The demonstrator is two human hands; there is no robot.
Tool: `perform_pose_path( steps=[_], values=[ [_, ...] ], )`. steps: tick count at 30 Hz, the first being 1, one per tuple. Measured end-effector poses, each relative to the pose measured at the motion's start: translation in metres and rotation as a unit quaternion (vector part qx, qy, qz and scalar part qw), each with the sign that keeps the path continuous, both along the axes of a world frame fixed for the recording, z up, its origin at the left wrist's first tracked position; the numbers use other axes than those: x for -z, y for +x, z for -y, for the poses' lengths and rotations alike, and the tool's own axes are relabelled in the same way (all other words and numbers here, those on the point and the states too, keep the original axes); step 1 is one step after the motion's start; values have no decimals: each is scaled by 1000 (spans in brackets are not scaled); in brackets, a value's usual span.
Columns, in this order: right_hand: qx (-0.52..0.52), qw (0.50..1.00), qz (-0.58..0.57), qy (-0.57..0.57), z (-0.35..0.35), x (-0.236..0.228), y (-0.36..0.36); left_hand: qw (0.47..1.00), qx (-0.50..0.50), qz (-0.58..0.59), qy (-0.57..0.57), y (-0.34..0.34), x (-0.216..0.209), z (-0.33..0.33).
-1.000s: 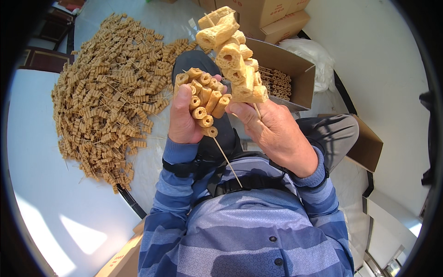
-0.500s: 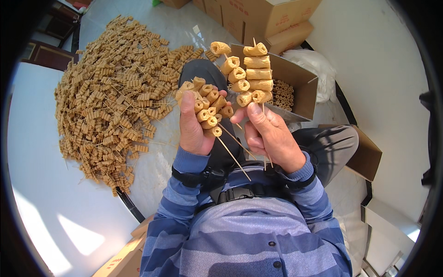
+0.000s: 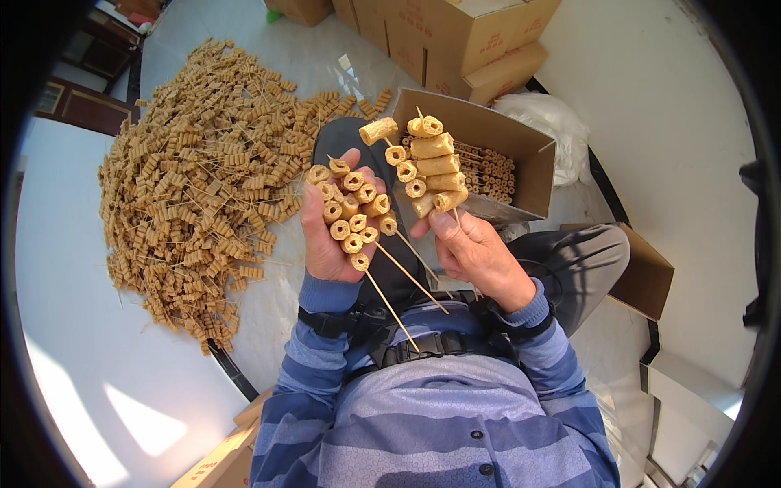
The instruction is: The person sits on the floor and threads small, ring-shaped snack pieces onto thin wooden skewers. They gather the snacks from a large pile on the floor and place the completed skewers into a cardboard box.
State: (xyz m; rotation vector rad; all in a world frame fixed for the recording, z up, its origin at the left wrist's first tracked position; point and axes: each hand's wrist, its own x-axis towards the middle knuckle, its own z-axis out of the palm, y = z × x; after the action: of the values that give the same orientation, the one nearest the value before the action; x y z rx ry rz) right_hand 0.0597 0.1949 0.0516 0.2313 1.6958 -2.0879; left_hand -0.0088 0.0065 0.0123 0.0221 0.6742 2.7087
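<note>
My left hand (image 3: pixel 329 244) cups several skewers of hollow golden-brown rolls (image 3: pixel 351 213), their bare sticks slanting down over my lap. In my right hand (image 3: pixel 480 256), thumb and fingers pinch the lower ends of two skewers of the same rolls (image 3: pixel 439 165), held upright side by side. The top roll on the left one of these sits askew. Just beyond the right hand stands an open cardboard box (image 3: pixel 533 175), with many skewers lying in rows inside. Part of its contents is hidden behind the raised skewers.
A large heap of loose skewers (image 3: pixel 187 187) covers the floor at left. Closed cartons (image 3: pixel 455 37) stand at the far side. White plastic bagging (image 3: pixel 553 122) lies beside the open box. More cardboard (image 3: pixel 643 281) is at the right, and a carton (image 3: pixel 220 455) at lower left.
The left hand has turned so its rolls show more of their open ends. The right hand's skewers have lowered and tilted leftward, uncovering more of the box's rows.
</note>
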Motion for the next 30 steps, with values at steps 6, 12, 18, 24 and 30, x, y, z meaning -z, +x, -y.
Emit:
perform_pose_path(
  steps=[6,12,18,24,30],
  values=[
    [-57,992,37,-108,-3,1,5,998,15,-50,29,3,-5,-1],
    [-73,990,57,-104,-11,1,10,993,49,-111,2,-7,-9,13],
    [-110,973,75,-188,-16,10,14,982,15,-141,-122,-6,-9,21],
    [-120,974,73,-177,-14,11,15,980,43,-162,-105,-10,-7,24],
    [-92,989,40,-108,-2,5,17,980,31,-175,-90,-3,0,24]
  ],
)
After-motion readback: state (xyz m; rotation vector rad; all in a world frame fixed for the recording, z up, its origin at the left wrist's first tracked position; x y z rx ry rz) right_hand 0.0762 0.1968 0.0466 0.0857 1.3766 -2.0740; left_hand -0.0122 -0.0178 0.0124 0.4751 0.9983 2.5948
